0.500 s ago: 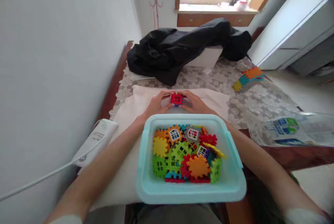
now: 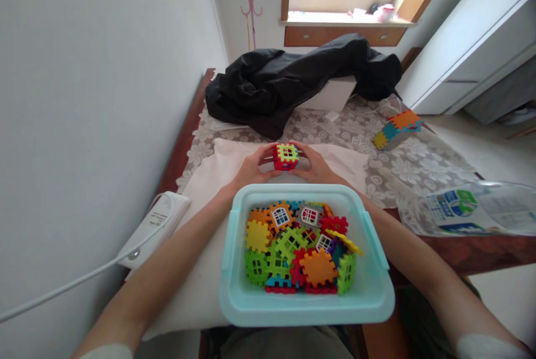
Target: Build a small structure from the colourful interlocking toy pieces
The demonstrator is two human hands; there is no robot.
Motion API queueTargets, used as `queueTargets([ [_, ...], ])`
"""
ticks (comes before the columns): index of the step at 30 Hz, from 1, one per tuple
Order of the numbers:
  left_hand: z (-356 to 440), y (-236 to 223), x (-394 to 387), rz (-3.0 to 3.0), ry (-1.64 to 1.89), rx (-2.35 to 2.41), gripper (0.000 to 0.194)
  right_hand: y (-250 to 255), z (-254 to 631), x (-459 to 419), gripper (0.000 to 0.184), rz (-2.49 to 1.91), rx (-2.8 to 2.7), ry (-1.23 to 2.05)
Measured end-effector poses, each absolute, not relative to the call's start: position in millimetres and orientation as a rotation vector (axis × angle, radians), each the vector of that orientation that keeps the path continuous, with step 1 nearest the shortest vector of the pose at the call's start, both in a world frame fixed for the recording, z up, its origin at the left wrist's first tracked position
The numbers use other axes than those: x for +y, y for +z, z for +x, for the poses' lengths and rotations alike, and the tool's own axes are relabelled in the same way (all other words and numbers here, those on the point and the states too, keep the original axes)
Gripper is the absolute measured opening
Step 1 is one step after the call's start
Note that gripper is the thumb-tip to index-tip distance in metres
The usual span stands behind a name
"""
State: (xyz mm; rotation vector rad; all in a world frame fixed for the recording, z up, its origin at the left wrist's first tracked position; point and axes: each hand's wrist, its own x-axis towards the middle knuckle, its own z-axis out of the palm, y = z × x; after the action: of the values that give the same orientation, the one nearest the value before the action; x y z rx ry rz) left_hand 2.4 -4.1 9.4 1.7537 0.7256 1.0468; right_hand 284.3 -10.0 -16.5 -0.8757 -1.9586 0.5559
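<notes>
While curled from either side, fingers of both hands around block cube.

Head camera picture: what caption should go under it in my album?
Two hands, left and right, hold a small red-and-green block cube beyond a light blue tub of colourful blocks.

Two hands, one small block cube, one tub of loose blocks, one black jacket, one power strip.
</notes>
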Motion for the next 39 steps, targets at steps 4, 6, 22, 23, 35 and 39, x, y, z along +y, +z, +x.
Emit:
queueTargets([
  [4, 1.7, 12.1, -6.2, 1.833, 1.049, 0.765, 0.08, -21.7, 282.8, -3.1, 0.067, -0.837, -1.962, 0.458],
  [6, 1.0, 13.5, -6.7, 1.87, 1.062, 0.781, 0.083, -21.8, 281.9, -3.6, 0.059, -0.804, -1.971, 0.381],
  [22, 2.1, 19.6, -5.5, 2.028, 1.021, 0.997, 0.072, -14.4, 283.6, -10.5, 0.079, -0.765, -2.039, 0.137],
  [23, 2.0, 20.0, -4.7, 2.046, 0.995, 1.002, 0.072, -14.3, 284.1, -10.9, 0.08, -0.764, -2.014, 0.141],
  [35, 4.9, 22.1, -9.0, 2.162, 0.841, 1.002, 0.076, 6.5, 281.8, -21.5, 0.07, -0.958, -2.195, 0.488],
  [39, 3.4, 14.9, -0.9, 2.02, 0.924, 0.96, 0.078, 12.5, 275.4, -21.4, 0.086, -1.008, -2.142, 0.506],
])
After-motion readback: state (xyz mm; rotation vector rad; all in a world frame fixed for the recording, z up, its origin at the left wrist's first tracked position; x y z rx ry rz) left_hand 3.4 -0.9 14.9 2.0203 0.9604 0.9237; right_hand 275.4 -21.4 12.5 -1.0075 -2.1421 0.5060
